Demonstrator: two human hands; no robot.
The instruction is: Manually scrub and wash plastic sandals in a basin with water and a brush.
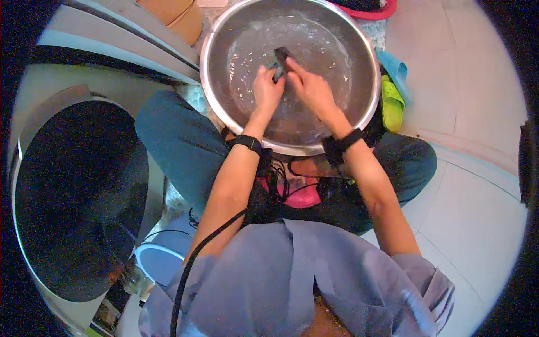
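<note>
A wide round metal basin (209,90) with cloudy, bubbly water stands in front of me between my bent legs. Over its middle, both hands meet at a small dark item (282,54) with a teal part (277,73); its kind is too blurred to tell. My left hand (267,90) is closed around the teal end. From the other side, my right hand (312,92) grips the dark end, its index finger lying along it. Black straps circle both wrists.
Just right of the basin lie a blue slipper (395,69) and a green slipper (392,106). A red tub (382,12) stands at the far right. On the left are a large dark oval opening (81,196) and a light blue bucket (147,255). A black cable (196,253) runs along my left arm.
</note>
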